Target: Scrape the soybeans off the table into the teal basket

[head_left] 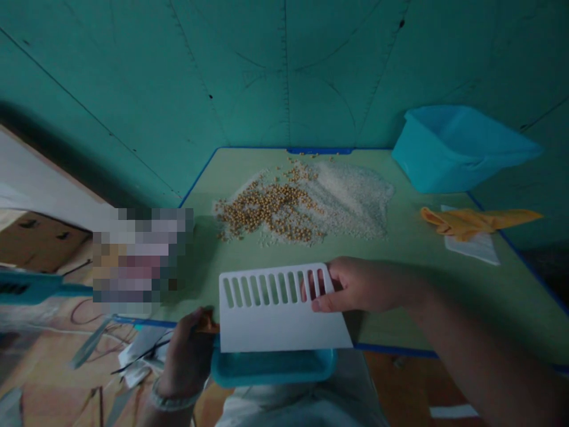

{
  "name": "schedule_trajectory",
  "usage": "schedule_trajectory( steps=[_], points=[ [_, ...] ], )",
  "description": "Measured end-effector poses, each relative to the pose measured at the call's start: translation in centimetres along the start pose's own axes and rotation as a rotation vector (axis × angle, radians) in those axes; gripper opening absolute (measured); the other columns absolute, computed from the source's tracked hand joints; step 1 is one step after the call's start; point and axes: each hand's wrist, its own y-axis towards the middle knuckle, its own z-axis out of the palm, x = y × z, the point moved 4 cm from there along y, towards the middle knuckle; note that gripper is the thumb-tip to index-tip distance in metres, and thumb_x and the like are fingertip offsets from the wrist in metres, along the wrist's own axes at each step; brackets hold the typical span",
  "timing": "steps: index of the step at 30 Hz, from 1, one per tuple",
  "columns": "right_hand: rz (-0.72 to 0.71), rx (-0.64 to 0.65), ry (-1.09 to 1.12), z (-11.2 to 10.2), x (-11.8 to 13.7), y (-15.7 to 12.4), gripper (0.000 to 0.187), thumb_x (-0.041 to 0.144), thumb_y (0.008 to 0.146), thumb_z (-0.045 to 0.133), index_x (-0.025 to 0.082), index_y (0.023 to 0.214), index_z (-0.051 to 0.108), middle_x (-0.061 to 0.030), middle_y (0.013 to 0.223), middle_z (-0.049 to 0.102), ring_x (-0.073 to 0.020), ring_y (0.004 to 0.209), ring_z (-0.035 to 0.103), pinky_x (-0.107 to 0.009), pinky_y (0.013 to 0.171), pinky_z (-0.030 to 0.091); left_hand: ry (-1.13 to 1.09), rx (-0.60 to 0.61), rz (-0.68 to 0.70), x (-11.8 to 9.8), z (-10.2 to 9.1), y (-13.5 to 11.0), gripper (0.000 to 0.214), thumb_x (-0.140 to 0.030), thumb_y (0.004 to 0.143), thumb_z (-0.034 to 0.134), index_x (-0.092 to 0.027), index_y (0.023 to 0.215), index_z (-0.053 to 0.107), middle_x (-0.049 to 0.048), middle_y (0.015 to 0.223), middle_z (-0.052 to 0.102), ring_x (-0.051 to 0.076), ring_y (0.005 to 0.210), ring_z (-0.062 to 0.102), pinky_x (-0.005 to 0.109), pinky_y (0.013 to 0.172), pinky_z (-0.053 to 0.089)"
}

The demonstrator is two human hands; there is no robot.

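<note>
The right hand (340, 290) holds a white slotted scraper (284, 326) by its right end, thumb laid on the near face and the other fingers behind it, some of them showing through the last slots; the grip is closed on the plate. The scraper stands with its row of slots along the top, above the front edge of a pale green tabletop (377, 252), and its solid lower part overlaps a teal tray (273, 376) below that edge, in front of the person's lap. The left hand (189, 350), with a pale band (175, 400) at the wrist, is curled at the tray's left end; how far its fingers close, and whether they have hold of the tray, I cannot tell. Beyond the scraper, well apart from both hands, soybeans (267, 207) lie spread on the left and middle of the tabletop, partly mixed into white rice (355, 190) that heaps on the right. A bright blue bin (438, 160) stands at the back right corner, and nearer, a yellow cloth (475, 222) lies partly over a white sheet (473, 249).
</note>
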Motion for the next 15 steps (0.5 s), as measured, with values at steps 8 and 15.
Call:
schedule_trajectory(
  steps=[8, 15],
  points=[
    [0.022, -0.293, 0.375, -1.1, -0.9, 0.4, 0.030, 0.040, 0.075, 0.057, 0.018, 0.094, 0.061, -0.0028, 0.093, 0.067, -0.0172, 0.084, 0.060, -0.029, 0.072, 0.046, 0.010, -0.041, -0.005, -0.1, 0.3, -0.3, 0.017, -0.019, 0.070, 0.051, -0.020, 0.058, 0.064, 0.0022, 0.043, 0.065, 0.025, 0.054, 0.067, 0.031, 0.043, 0.054],
    [-0.110, -1.053, 0.630, -5.7, -2.9, -0.6, 0.036, 0.041, 0.074, 0.057, 0.027, 0.107, 0.051, -0.0012, 0.102, 0.064, -0.0197, 0.095, 0.059, -0.033, 0.077, 0.047, -0.081, -0.086, 0.051, -0.2, 0.4, -0.3, 0.026, -0.013, 0.072, 0.047, -0.017, 0.051, 0.063, -0.0010, 0.039, 0.060, 0.013, 0.032, 0.054, 0.022, 0.032, 0.044]
  ],
)
